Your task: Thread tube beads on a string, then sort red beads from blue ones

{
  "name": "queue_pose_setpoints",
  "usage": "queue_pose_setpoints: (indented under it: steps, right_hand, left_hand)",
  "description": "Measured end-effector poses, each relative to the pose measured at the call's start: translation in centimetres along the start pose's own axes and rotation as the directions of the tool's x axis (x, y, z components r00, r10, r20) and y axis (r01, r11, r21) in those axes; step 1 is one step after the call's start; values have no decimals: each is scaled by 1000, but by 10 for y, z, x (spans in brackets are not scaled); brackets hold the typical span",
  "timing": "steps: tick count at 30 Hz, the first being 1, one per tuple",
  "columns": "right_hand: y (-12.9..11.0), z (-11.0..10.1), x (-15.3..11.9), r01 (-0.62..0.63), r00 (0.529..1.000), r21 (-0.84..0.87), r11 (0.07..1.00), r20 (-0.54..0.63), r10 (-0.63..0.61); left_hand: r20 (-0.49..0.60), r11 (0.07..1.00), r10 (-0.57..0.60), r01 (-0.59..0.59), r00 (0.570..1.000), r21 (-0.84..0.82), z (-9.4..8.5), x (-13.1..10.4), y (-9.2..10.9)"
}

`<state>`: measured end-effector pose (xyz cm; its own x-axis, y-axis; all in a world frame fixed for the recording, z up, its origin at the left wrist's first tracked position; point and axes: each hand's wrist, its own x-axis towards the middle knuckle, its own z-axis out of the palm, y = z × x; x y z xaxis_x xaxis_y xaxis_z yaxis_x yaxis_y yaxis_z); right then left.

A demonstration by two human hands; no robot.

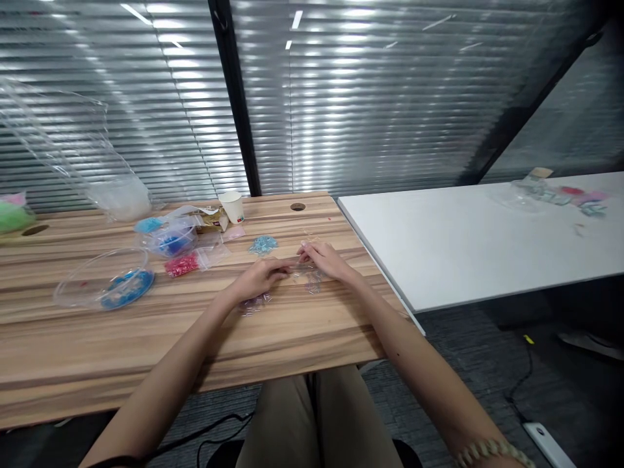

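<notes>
Both hands rest on the wooden table near its right end. My left hand (262, 277) has bent fingers pressed together at small clear pieces; whether it grips one is too small to tell. Purplish clear pieces (254, 304) lie just below it. My right hand (324, 259) is curled, fingertips down beside the same clear pieces, and what it holds, if anything, cannot be made out. A loose group of clear pieces (313, 281) lies below my right hand. Beyond the hands sits a small pile of light blue pieces (263, 245).
Left on the wooden table (160, 344) are a bag of red pieces (182, 264), a clear tub with blue contents (173, 244), a blue disc (127, 289) and a paper cup (233, 207). A white table (468, 240) adjoins at right.
</notes>
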<state>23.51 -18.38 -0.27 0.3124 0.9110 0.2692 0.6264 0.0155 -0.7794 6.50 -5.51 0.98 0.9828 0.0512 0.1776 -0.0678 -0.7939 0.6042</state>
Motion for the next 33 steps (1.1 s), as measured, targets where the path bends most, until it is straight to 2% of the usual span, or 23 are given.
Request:
queue_pose_setpoints:
  steps: [7, 11, 14, 18, 21, 24, 28, 33]
  right_hand:
    - [1, 4, 0, 71, 997, -222, 972, -8, -74]
    - [1, 5, -1, 100, 993, -232, 967, 79, -84]
    - [-2, 3, -2, 138, 984, -208, 968, 143, -109]
    - [-6, -4, -4, 65, 993, -194, 979, 113, -44]
    - [-6, -9, -5, 64, 988, -197, 978, 147, -35]
    - [-3, -11, -6, 95, 975, -188, 977, 218, -52]
    - [-2, -8, -8, 173, 952, -253, 952, 291, -96]
    - [-9, -1, -11, 222, 948, -321, 921, 292, -127]
  left_hand:
    - [-112, 995, -59, 50, 992, -82, 14, 5, -9]
    - [-108, 990, -100, 88, 989, -113, 11, 6, -9]
    - [-44, 985, -120, 113, 992, -132, 0, 3, -7]
    - [131, 970, -147, 169, 980, -174, -17, -3, -7]
    - [185, 962, -174, 207, 967, -177, -25, -6, -8]
    - [144, 969, -194, 213, 970, -127, -26, -6, -7]
    - [37, 976, -196, 198, 980, -88, -20, -3, -4]
    - [-137, 981, -196, 193, 971, -34, -14, 0, 0]
